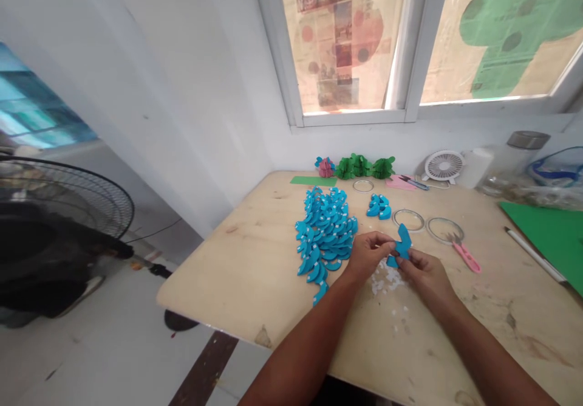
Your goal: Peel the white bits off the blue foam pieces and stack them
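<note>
Between my two hands is a curved blue paper piece (403,243), raised a little above the table. My left hand (371,251) pinches its left side with thumb and finger. On the lower right, my right hand (422,267) grips the same piece. Part of another blue shape shows just under it, and I cannot tell whether it is joined on. Small white paper scraps (387,279) lie below my hands. To the left spreads a big heap of blue curved pieces (325,230) with white spots. Behind my hands sits a small blue cluster (379,206).
Metal rings (409,219), pink-handled snips (467,255) and a white pen (535,254) lie to the right, near a green sheet (553,230). Green paper shapes (359,166) and a small white fan (444,166) stand along the wall. A large floor fan (68,211) is at left.
</note>
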`<state>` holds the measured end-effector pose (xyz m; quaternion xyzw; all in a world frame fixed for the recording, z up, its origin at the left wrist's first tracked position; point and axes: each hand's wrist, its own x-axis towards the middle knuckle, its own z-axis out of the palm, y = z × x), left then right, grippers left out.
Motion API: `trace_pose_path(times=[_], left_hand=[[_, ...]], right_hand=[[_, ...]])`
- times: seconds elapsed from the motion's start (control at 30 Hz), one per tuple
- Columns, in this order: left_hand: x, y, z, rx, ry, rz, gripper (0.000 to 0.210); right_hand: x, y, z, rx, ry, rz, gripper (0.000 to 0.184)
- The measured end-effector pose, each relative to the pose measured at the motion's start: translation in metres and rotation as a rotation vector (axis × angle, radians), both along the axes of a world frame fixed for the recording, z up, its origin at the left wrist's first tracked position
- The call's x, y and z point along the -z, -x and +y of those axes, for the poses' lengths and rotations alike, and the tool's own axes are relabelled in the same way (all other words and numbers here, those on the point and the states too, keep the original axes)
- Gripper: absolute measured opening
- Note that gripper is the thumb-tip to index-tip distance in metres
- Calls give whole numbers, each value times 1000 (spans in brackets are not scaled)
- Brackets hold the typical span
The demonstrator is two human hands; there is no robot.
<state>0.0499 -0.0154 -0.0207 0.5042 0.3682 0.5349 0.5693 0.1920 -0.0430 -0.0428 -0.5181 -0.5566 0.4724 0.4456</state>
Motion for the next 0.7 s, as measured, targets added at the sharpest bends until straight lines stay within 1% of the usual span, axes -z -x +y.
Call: trace_pose_path(times=[0.07, 0.17, 0.23, 0.3, 0.43, 0.53, 0.63, 0.7], left_hand=[[0, 1, 0, -10, 2, -2, 13], [-2, 3, 0, -42, 9, 9, 11], [-3, 4, -1, -88, -6, 49, 11], [-3, 4, 0, -103, -10, 94, 10], [-4, 4, 1, -94, 2, 122, 11], [-6, 4, 0, -79, 29, 128, 15], [-7, 4, -2, -77, 39, 132, 18], [-8, 3, -3, -89, 35, 139, 16]], right_hand=[[-1, 2, 0, -9, -6, 9, 31], [-7, 5, -3, -38, -38, 33, 28], [-13, 8, -4, -47, -85, 42, 26], [-17, 9, -4, -61, -98, 63, 26], [-15, 9, -2, -29, -91, 56, 28], [-13, 8, -2, -8, -82, 55, 28], [-15, 9, -3, 1, -69, 68, 29], [-18, 10, -4, -12, -61, 86, 29]])
